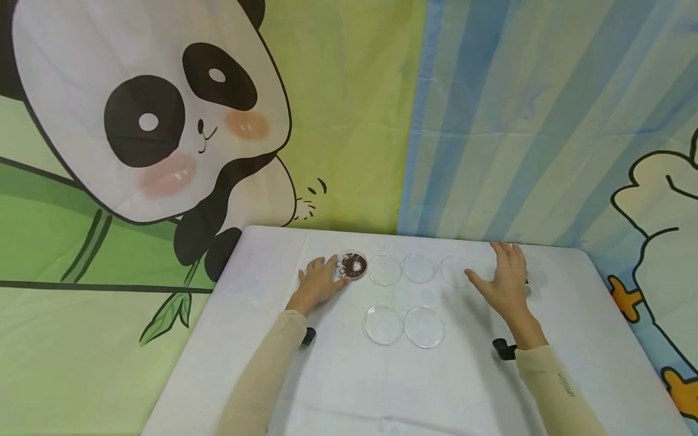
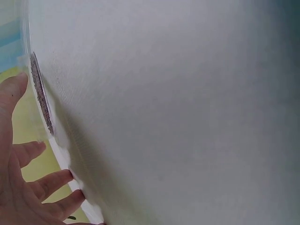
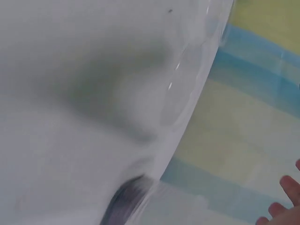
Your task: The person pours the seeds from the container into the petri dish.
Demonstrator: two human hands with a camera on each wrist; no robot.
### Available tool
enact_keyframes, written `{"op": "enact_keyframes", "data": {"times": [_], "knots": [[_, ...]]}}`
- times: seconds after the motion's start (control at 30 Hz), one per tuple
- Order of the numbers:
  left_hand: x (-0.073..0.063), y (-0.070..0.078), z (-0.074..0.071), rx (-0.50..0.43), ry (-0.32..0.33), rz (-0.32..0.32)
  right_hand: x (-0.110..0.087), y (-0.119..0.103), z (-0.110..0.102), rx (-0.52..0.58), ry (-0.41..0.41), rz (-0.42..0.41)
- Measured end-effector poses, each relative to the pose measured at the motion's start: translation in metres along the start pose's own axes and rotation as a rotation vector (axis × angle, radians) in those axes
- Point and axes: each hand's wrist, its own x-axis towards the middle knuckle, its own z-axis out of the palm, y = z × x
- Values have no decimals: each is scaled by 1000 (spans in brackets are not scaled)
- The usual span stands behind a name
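A round clear dish with dark brown granules in it stands at the left end of the back row. My left hand is right beside it, its fingers spread loosely and thumb and index fingertips at the dish's rim. In the left wrist view the same dish appears edge-on near the thumb. My right hand hovers over the table's right side with fingers and thumb apart, holding nothing. Partly hidden behind it is a clear container with something dark inside.
Clear shallow dishes continue the back row to the right. Two more clear dishes lie side by side in front. The white table ends at a printed cloth backdrop.
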Motion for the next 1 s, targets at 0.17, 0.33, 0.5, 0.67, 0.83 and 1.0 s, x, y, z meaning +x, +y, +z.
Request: {"op": "enact_keyframes", "data": {"times": [0.17, 0.33, 0.5, 0.67, 0.83, 1.0], "knots": [[0, 0, -1, 8, -1, -3, 13, -17, 21, 64, -148, -2], [-2, 1, -2, -8, 2, -6, 23, -36, 43, 121, -288, 15], [-3, 2, -5, -12, -7, -6, 30, -53, 66, 132, -415, 26], [-3, 2, -5, -2, 0, -7, 38, -69, 88, 87, -562, -6], [-3, 1, -5, 9, -3, -12, 43, -77, 109, 1, -714, -45], [-4, 2, -5, -8, -15, -10, 44, -79, 123, -79, -782, -85]]}}
